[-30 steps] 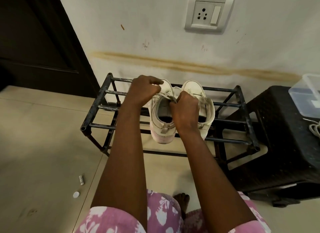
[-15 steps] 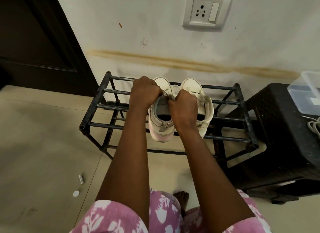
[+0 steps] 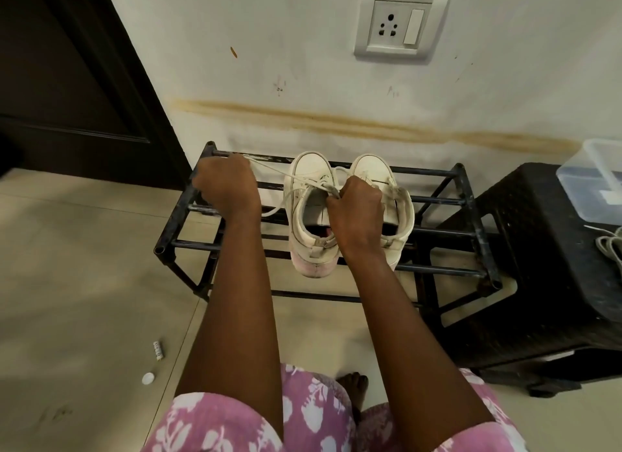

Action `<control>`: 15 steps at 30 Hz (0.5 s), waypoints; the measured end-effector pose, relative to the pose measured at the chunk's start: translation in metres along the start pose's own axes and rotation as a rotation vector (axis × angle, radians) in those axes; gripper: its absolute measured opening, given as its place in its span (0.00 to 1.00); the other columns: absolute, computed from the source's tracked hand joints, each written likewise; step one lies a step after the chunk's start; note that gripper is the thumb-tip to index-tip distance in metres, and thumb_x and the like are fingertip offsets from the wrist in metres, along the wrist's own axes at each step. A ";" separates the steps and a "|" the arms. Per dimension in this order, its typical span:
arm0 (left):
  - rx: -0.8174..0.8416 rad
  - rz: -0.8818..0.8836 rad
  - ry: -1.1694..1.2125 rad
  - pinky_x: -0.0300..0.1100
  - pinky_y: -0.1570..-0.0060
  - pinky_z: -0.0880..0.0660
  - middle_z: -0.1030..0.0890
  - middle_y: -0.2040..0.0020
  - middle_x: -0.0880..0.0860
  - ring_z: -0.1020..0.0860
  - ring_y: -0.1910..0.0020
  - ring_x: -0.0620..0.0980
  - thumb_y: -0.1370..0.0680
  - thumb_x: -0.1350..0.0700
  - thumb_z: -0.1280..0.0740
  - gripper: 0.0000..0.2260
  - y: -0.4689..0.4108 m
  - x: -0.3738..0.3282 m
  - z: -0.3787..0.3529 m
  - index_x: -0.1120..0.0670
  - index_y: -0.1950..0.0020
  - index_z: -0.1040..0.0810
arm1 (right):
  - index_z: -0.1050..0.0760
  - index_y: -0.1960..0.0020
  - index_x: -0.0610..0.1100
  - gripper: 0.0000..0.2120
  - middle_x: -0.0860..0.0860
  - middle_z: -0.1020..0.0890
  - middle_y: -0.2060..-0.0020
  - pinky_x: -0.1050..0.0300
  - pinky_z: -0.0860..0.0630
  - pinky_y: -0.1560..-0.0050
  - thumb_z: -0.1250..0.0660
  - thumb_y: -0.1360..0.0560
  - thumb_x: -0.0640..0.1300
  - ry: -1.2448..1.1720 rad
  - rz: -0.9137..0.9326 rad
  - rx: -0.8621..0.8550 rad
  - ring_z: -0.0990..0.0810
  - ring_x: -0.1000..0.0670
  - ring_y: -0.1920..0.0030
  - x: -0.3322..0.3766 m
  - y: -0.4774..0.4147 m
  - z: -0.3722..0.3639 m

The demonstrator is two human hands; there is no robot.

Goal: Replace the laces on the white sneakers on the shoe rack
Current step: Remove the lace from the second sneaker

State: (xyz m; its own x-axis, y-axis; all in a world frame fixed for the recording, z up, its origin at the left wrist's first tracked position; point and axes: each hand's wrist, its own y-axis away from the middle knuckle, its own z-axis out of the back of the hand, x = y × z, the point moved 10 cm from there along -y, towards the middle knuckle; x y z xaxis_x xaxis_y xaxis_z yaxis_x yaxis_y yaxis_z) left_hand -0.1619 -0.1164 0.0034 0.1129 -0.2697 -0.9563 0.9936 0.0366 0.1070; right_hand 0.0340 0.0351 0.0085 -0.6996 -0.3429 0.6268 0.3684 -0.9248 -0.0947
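A black stool (image 3: 525, 243) bearing a clear tub (image 3: 597, 179) stands right, a wall socket (image 3: 402, 26) far, a dark door (image 3: 67, 68) left.

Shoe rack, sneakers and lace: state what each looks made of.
Shoe rack: probably black-painted metal tubing, going by the open tube ends and chipped paint.
Sneakers: smooth white leather or synthetic, matt and scuffed; cannot tell which.
Lace: flat woven textile, off-white, pulled taut.

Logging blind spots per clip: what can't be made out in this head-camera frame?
Head view only:
- Grip of left hand on lace: hidden by its curled fingers.
- Lacing of right sneaker: covered by right hand.
- clear container: cut off by the right edge.
- tube on floor: print too small to read.
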 end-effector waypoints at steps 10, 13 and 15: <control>0.330 -0.267 -0.435 0.42 0.48 0.28 0.24 0.38 0.61 0.24 0.42 0.57 0.25 0.63 0.39 0.19 0.013 -0.023 -0.031 0.63 0.34 0.28 | 0.24 0.48 0.36 0.08 0.40 0.20 0.52 0.51 0.26 0.56 0.37 0.25 0.37 -0.008 0.001 0.017 0.21 0.40 0.52 0.002 0.001 0.000; 0.668 -0.478 -0.451 0.36 0.42 0.32 0.22 0.37 0.56 0.25 0.39 0.51 0.26 0.63 0.35 0.18 0.050 -0.039 -0.071 0.58 0.36 0.24 | 0.25 0.46 0.36 0.08 0.41 0.20 0.52 0.52 0.26 0.56 0.37 0.24 0.37 0.003 0.002 0.022 0.21 0.41 0.52 0.003 0.002 0.000; 0.796 -0.564 -0.537 0.35 0.48 0.30 0.18 0.43 0.57 0.22 0.43 0.51 0.27 0.60 0.32 0.14 0.074 -0.037 -0.093 0.58 0.43 0.19 | 0.25 0.46 0.36 0.09 0.40 0.20 0.52 0.51 0.25 0.55 0.38 0.24 0.36 0.007 0.001 0.019 0.21 0.41 0.52 0.003 0.002 0.001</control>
State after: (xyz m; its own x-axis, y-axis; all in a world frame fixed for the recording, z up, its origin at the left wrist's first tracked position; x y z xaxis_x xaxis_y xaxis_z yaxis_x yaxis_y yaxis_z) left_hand -0.0934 -0.0141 0.0209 -0.5595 -0.4411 -0.7018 0.6019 -0.7982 0.0218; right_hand 0.0336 0.0325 0.0111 -0.7034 -0.3453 0.6213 0.3806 -0.9212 -0.0811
